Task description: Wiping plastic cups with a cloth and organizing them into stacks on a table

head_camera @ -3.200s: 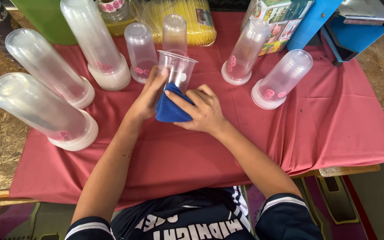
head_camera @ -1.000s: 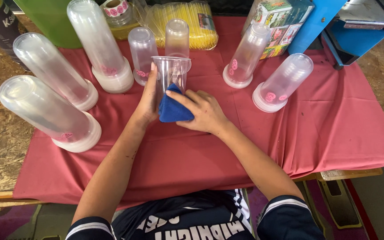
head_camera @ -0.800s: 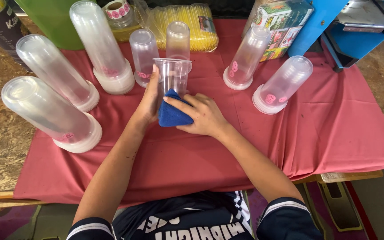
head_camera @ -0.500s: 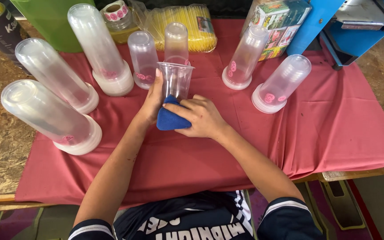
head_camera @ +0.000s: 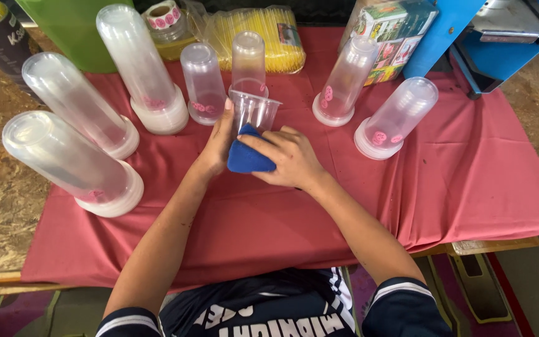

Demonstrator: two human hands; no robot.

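1. Right hand (head_camera: pixel 288 159), frame centre: fingers closed on a blue cloth (head_camera: pixel 247 159), pressed to the cup's side.
2. Left hand (head_camera: pixel 218 140) grips the clear cup (head_camera: pixel 254 112), upright on the red tablecloth (head_camera: pixel 469 187).
3. Wiping looks underway; how much is done, cannot tell.
4. Cup: thin, transparent, empty.
5. Upper frame: inverted cup stacks (head_camera: pixel 141 68) either side, untouched.

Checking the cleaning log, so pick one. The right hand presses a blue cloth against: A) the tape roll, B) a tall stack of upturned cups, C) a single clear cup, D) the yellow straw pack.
C: the right hand holds the blue cloth against a single clear cup, which the left hand steadies.
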